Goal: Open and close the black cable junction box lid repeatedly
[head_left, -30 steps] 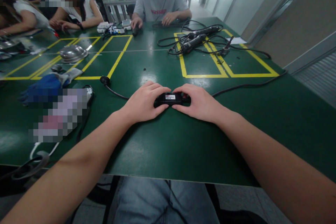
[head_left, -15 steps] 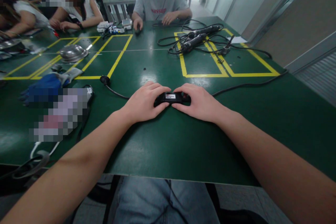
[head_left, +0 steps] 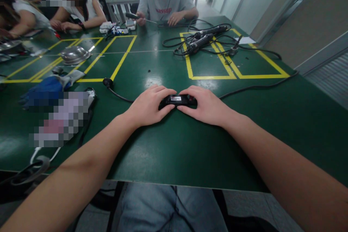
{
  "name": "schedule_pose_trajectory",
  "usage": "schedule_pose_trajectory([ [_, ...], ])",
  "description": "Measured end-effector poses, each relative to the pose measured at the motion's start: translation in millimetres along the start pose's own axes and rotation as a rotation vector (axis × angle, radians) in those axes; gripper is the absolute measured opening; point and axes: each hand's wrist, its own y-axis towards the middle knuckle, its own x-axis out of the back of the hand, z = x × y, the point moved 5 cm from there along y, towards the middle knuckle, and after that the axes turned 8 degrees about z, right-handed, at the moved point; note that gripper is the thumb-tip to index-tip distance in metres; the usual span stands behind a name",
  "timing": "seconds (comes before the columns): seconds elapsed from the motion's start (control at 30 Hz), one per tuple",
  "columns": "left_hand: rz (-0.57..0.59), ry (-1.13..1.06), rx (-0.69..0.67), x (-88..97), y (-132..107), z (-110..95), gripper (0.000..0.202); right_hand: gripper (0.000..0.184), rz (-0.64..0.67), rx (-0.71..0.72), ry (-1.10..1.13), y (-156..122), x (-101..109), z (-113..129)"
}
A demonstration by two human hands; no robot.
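Note:
Between my hands, on the green table, lies a small black box with a white label (head_left: 176, 99); its exact kind is unclear. My left hand (head_left: 152, 106) grips its left end, thumb on the near side and fingers on the far side. The right end is held the same way by my right hand (head_left: 204, 106), where a bit of red shows. My palms hide both ends. A black cord (head_left: 121, 97) emerges beside my left hand and ends in a black plug (head_left: 108, 82). Another black cord (head_left: 250, 87) runs from beside my right hand toward the right edge.
Left of my arm are a blue glove (head_left: 45, 88) and a blurred-out pale object (head_left: 63, 117). Farther off lie a metal bowl (head_left: 74, 55) and corded black tools (head_left: 201, 42) over yellow tape. Across the table, a co-worker's hand holds a screwdriver (head_left: 132, 15); other people sit at left.
The co-worker opposite has raised a hand from the tabletop, and a screwdriver now shows in it. My hands and the black box have stayed in place.

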Motion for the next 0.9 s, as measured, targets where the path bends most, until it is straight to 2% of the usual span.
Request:
schedule_pose_trajectory([
  [0.9,0.025,-0.040,0.035,-1.3,0.3,1.3,0.040,0.036,0.001,0.009,-0.020,0.3,0.6,0.6],
])
